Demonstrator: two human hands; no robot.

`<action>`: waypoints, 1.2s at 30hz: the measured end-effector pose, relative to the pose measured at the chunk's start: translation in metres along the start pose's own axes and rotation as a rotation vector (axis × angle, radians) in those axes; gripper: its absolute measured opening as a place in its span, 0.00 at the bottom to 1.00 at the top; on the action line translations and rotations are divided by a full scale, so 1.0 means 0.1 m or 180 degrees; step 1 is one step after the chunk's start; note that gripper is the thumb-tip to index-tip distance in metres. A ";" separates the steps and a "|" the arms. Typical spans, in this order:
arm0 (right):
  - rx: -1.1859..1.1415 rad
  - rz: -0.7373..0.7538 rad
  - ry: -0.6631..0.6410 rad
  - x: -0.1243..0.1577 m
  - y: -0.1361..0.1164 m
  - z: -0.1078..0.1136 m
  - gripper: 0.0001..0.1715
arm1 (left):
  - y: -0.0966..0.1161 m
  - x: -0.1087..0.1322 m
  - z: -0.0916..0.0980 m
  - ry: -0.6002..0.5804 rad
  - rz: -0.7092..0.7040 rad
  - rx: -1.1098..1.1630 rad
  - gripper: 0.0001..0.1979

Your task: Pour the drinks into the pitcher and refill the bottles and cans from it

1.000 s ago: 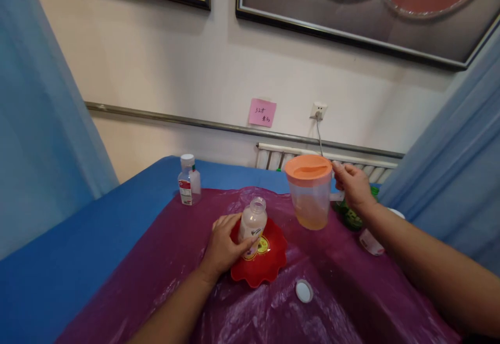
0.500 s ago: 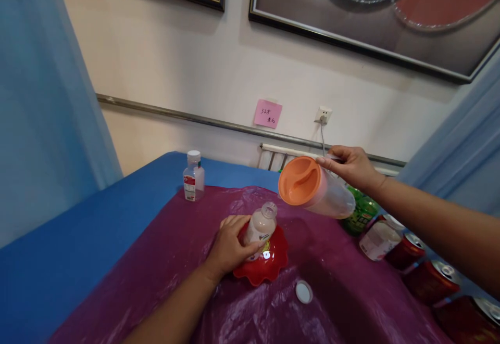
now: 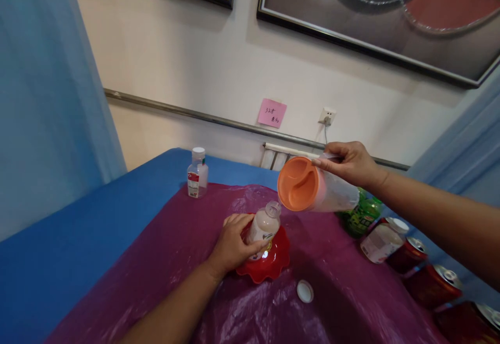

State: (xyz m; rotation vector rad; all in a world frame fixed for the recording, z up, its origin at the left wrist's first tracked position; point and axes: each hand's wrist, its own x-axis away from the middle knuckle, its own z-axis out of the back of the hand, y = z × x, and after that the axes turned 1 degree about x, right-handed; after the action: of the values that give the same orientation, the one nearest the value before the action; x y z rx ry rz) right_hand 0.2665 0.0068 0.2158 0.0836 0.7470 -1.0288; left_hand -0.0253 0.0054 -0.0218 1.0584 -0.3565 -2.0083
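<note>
My left hand (image 3: pixel 236 245) is wrapped round an uncapped clear bottle (image 3: pixel 264 225) with a label and pale contents. The bottle stands on a red scalloped plate (image 3: pixel 273 266). Up to the right, my right hand (image 3: pixel 349 164) grips the handle of a translucent pitcher (image 3: pixel 338 194) with an orange lid (image 3: pixel 297 183). The pitcher is tipped well over, lid to the left, its lower lid edge close to the bottle's mouth. No stream of liquid can be made out between them. A white cap (image 3: pixel 305 291) lies on the purple plastic sheet (image 3: pixel 269 313) before the plate.
A clear capped bottle (image 3: pixel 197 173) stands at the back left. Along the right side are a green bottle (image 3: pixel 361 216), a white-capped bottle (image 3: pixel 385 240) and several red cans (image 3: pixel 433 284). Blue curtains (image 3: pixel 50 89) hang at both sides; behind is a wall with a rail (image 3: pixel 187 116).
The pitcher is tipped further, its base higher and its lid edge nearer the bottle's mouth. My left hand keeps its hold on the bottle. The view has shifted slightly.
</note>
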 end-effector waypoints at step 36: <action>0.0178 0.0227 -0.0090 -0.06 -0.12 0.12 0.32 | -0.02 0.01 -0.01 -0.0032 0.0009 0.0054 0.30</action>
State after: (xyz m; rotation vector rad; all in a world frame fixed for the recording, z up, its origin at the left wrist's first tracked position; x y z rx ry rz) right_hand 0.2614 0.0007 0.2315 0.1427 0.6852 -0.9811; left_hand -0.0259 0.0057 -0.0239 1.0581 -0.3810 -2.0119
